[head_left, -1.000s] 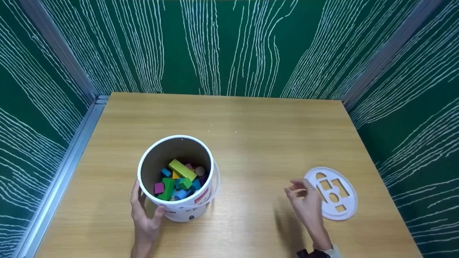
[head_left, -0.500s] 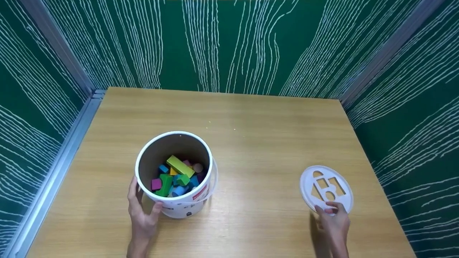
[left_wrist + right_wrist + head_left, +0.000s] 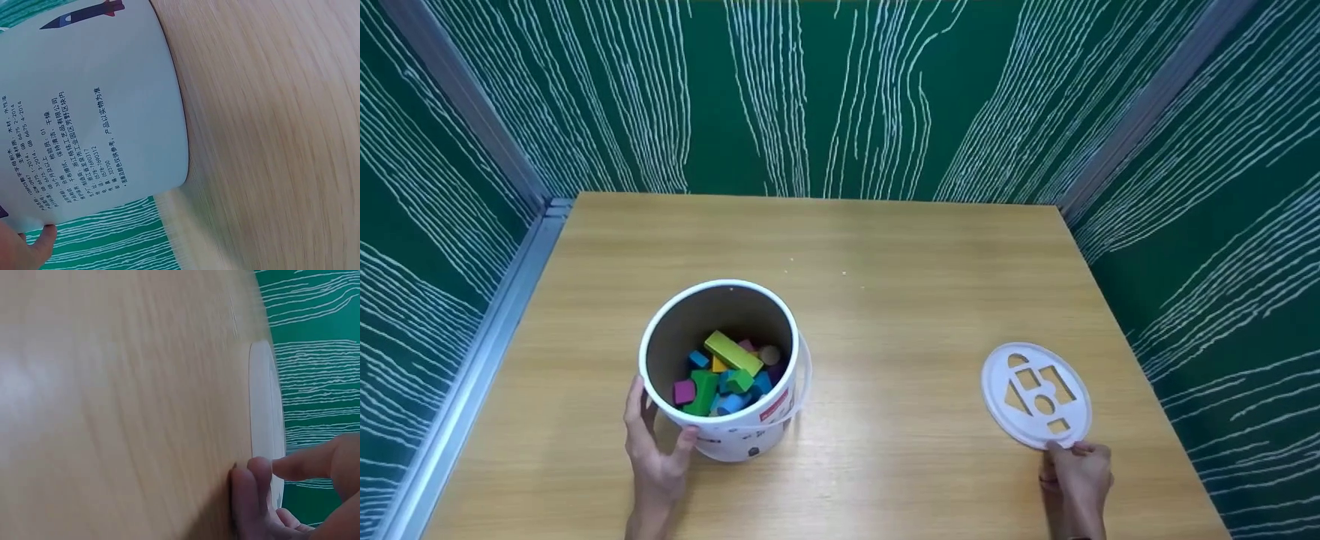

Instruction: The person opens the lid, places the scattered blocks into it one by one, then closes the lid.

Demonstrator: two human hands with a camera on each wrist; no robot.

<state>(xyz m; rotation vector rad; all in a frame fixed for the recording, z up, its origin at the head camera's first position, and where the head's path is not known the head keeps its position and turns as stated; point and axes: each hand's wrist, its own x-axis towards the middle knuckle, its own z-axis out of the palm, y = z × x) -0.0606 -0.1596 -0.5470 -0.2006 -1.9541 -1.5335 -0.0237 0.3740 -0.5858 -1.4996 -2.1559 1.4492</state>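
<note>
A white bucket [image 3: 742,439] stands upright on the left of the table, colourful wooden blocks [image 3: 727,379] heaped inside it. My left hand [image 3: 656,469] grips its near left side just below the rim, thumb at the front and fingers along the left. The left wrist view shows the bucket's printed wall [image 3: 124,124], with part of the hand [image 3: 25,247] at the lower left corner. Over on the right, a round white lid [image 3: 1001,390] with shaped cutouts lies on the table. My right hand [image 3: 1080,476] pinches the lid's near edge between thumb and fingers.
The wooden table [image 3: 885,337] carries a few tiny pale specks beyond the bucket. Green panels [image 3: 877,97] with white wavy lines rise at the back and both sides, framed by metal posts. A clear handle [image 3: 806,375] hangs on the bucket's right side.
My right hand has moved from left of the lid, across its near part, to the near edge, where it now pinches it. The left hand stays on the bucket.
</note>
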